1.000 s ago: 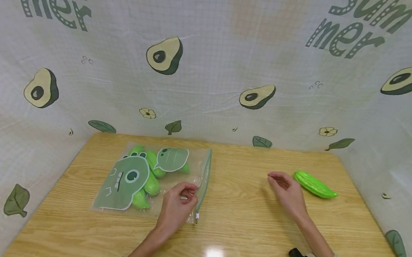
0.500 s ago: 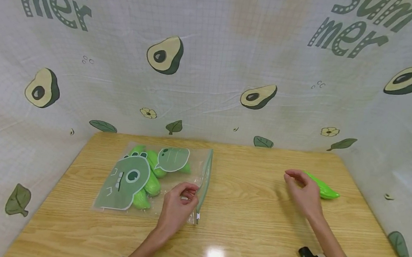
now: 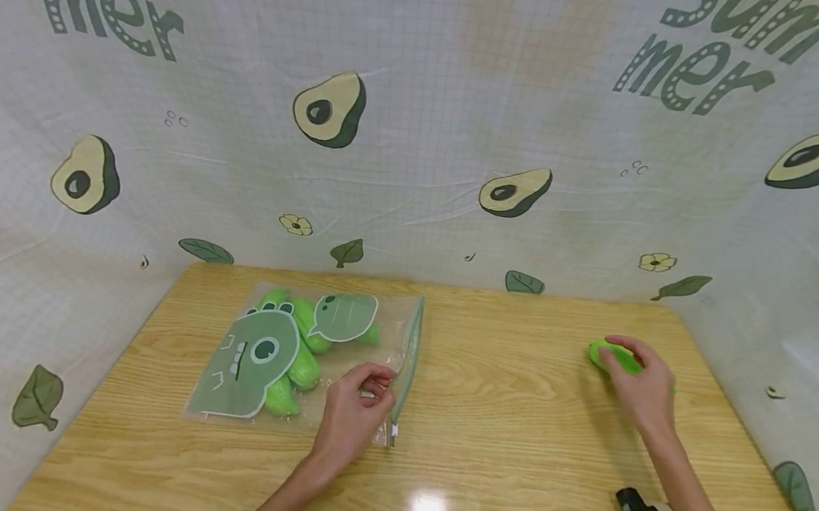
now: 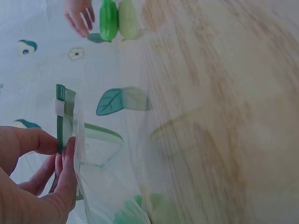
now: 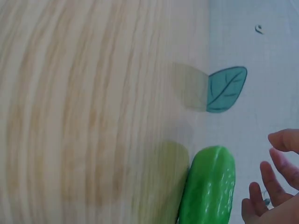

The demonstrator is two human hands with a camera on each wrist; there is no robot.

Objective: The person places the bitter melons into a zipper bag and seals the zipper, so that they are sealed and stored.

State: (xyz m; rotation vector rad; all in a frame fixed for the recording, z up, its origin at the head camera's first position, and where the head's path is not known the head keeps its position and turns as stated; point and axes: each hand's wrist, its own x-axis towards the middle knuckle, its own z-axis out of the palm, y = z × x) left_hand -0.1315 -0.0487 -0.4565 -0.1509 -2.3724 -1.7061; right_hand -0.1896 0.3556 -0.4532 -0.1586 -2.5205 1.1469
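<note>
A clear zip bag [image 3: 237, 362] printed with a green monster lies at the left of the table, several green bitter melons [image 3: 303, 368] inside. My left hand [image 3: 354, 412] pinches the bag's green zip edge between thumb and fingers. In the left wrist view, the white zip slider [image 4: 59, 108] sits just beyond the left hand [image 4: 39, 179]. At the right lies one loose green bitter melon [image 3: 597, 354], ridged and glossy. Over it is my right hand [image 3: 641, 388], hiding its tapered end. The right wrist view shows the right hand [image 5: 278, 186] with parted fingers, apart from the melon [image 5: 209, 186].
The wooden table [image 3: 484, 397] stretches between the bag and the loose melon. A pale cloth [image 3: 423, 124] with avocado and leaf prints hangs behind it and along both sides.
My right hand has moved rightward from beside the loose bitter melon to over it. The left hand and the bag have stayed in place.
</note>
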